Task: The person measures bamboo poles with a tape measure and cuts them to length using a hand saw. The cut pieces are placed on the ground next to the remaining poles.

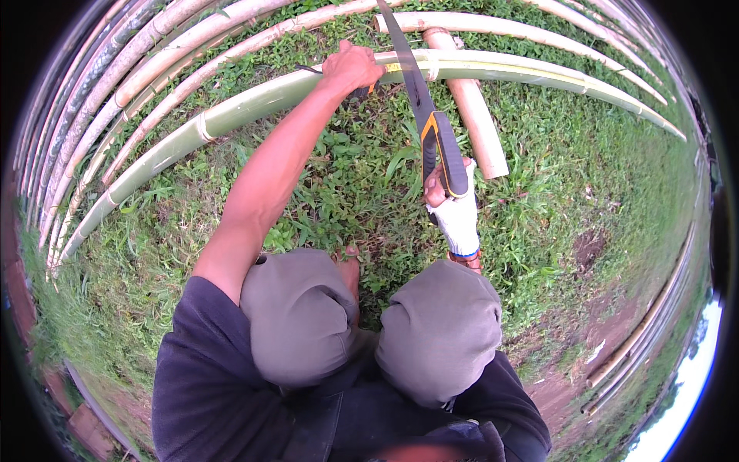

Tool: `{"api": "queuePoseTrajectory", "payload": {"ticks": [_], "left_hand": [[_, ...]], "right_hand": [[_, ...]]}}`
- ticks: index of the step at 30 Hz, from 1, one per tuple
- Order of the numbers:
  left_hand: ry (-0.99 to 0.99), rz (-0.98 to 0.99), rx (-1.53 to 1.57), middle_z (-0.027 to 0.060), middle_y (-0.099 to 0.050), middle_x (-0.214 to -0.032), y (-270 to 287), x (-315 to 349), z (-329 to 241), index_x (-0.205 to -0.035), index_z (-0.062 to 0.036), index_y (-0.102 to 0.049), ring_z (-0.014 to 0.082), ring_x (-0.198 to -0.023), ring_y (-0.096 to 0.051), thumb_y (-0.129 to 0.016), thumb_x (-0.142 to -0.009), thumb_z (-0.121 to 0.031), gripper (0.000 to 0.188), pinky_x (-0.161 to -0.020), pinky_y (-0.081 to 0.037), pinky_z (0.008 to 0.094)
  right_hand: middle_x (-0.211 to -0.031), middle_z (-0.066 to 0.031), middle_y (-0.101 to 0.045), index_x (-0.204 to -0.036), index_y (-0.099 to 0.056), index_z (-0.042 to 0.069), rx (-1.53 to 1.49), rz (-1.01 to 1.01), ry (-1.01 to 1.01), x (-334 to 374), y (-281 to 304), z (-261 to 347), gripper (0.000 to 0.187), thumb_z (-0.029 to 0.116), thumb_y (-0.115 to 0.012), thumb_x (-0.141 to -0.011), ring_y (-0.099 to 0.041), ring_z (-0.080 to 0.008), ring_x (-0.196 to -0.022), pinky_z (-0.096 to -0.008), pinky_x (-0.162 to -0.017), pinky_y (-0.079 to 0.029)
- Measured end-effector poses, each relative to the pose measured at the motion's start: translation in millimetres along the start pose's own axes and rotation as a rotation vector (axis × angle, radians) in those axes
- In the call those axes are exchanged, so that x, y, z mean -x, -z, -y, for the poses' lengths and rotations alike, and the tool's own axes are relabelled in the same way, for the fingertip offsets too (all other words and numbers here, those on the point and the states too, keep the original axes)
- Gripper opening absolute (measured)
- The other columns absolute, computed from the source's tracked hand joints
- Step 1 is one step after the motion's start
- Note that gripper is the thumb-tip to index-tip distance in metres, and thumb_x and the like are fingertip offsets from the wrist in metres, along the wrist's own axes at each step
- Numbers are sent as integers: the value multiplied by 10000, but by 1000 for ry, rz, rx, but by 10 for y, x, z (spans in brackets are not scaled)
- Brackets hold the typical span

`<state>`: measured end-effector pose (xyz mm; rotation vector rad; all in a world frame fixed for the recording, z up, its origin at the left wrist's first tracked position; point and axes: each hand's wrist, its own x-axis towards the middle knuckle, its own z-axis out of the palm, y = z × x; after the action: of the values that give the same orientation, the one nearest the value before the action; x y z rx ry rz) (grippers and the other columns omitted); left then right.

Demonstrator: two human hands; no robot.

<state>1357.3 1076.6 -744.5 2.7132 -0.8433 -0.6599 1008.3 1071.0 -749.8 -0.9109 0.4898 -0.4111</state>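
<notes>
A long green bamboo pole (254, 98) lies across in front of me. My left hand (350, 68), bare, closes over it and grips a black-and-orange tape measure (365, 91), mostly hidden by my fingers. A short stretch of its yellow tape (394, 67) shows along the pole. In a white glove with bare fingertips, my right hand (453, 199) is wrapped round the black-and-yellow handle of a handsaw (416, 88). The saw's blade points away from me and passes over the pole in this view; whether it touches cannot be told.
A short, pale bamboo piece (477, 127) lies crosswise under the green pole. Several more bamboo poles (165, 54) are spread beyond it, at the far left and far right. Other poles (643, 331) lie at the right edge. Grass (331, 185) covers the ground between; my bent knees are close.
</notes>
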Motion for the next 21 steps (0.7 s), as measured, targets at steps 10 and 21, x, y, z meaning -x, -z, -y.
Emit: {"api": "queuePoseTrajectory", "payload": {"ticks": [10,21], "left_hand": [[-14,7,7,110,-516,-1530,-12,-21,17,-1186,-250,-780,398,-1307,-648,-726,-927,-623,457,-1125,-493,548],[-104,-129,76,137,-576,-1432,-77,149,124,-1117,-202,-770,421,-1219,-695,-744,-942,-570,408,-1087,-524,538]], "right_hand": [[-997,21,-606,-1361,-500,116,335,-25,106,-119,-222,124,460,32,-732,-973,-579,-59,-865,-266,-769,-530],[-994,33,-601,-1432,-473,98,446,-62,117,-117,-340,121,553,55,-747,-954,-605,-71,-861,-264,-778,-543]]}}
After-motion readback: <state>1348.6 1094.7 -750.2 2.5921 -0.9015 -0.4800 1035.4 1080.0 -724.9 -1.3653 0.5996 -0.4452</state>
